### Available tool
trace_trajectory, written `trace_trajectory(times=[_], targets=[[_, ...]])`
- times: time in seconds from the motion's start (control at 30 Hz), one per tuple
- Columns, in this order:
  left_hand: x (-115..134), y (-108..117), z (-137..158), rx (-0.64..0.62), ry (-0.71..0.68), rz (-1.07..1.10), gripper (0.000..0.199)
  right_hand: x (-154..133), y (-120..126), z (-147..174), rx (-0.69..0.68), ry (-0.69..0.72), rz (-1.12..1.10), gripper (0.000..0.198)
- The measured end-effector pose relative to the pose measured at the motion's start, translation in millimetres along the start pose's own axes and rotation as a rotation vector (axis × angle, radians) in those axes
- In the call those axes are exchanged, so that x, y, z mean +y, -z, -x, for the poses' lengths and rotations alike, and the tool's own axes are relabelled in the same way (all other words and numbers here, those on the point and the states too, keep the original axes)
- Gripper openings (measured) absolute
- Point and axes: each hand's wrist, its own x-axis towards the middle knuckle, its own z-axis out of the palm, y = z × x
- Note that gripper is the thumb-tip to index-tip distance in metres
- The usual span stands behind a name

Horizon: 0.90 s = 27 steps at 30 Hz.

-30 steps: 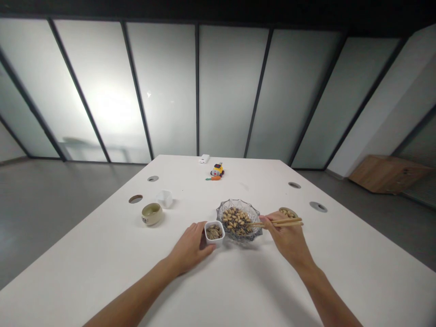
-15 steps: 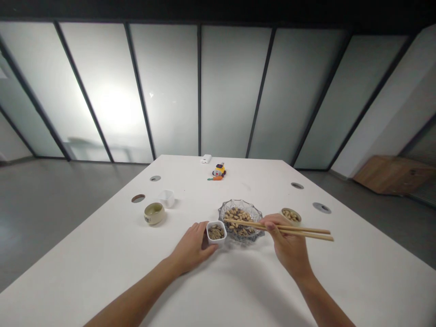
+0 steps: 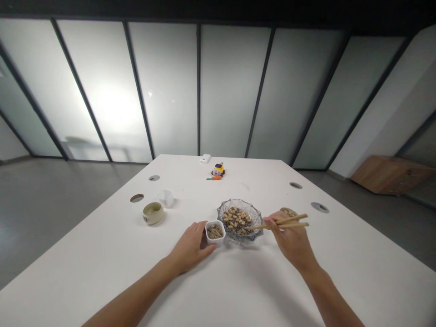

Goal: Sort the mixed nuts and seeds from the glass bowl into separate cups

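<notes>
My left hand (image 3: pixel 192 245) grips a small white square dish (image 3: pixel 215 241) from its left side, with thumb and fingers around it. Brown striped seeds, which look like sunflower seeds (image 3: pixel 214 231), lie inside. Touching or nearly touching that dish is a clear glass bowl (image 3: pixel 257 213) with a scalloped rim. Pale pistachio-like nuts (image 3: pixel 235 217) and darker seeds fill it. In my right hand (image 3: pixel 293 243) is a pair of wooden chopsticks (image 3: pixel 289 221), tips down at the seeds in the glass bowl's right part. Behind that hand a small bowl of nuts (image 3: pixel 289 211) is mostly hidden.
To the left stand a green ceramic cup (image 3: pixel 153 214) and a translucent white dish (image 3: pixel 165 198). Farther back are a toy car (image 3: pixel 218 170), a toy carrot (image 3: pixel 214 178) and a white object (image 3: pixel 205 158). Round holes (image 3: pixel 320 207) pierce the white tabletop (image 3: pixel 102 254) near both sides.
The chopsticks have swung from the bowl's left side to its lower right, tips lower among the seeds. My right hand has turned and shifted slightly right. My left hand stays on the dish.
</notes>
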Motion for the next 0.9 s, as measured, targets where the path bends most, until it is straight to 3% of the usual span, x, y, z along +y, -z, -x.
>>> trace_trajectory(times=[0.17,0.33,0.63,0.77,0.9], targets=[[-3,-2,0,0.008,-0.006,-0.007,0.046,1,-2,2,-0.098,-0.014,-0.018,0.050],[-3,-3,-1,0.002,-0.006,-0.015,0.047,4,0,1,-0.097,0.006,0.005,0.050],[1,0,0,0.000,0.001,-0.017,0.042,4,1,1,0.118,0.018,0.014,0.044],[3,0,0,-0.002,-0.002,-0.001,0.045,-9,-5,4,0.203,-0.064,-0.127,0.045],[3,1,0,0.017,-0.013,0.004,0.040,-30,-18,9,0.171,-0.089,-0.321,0.043]])
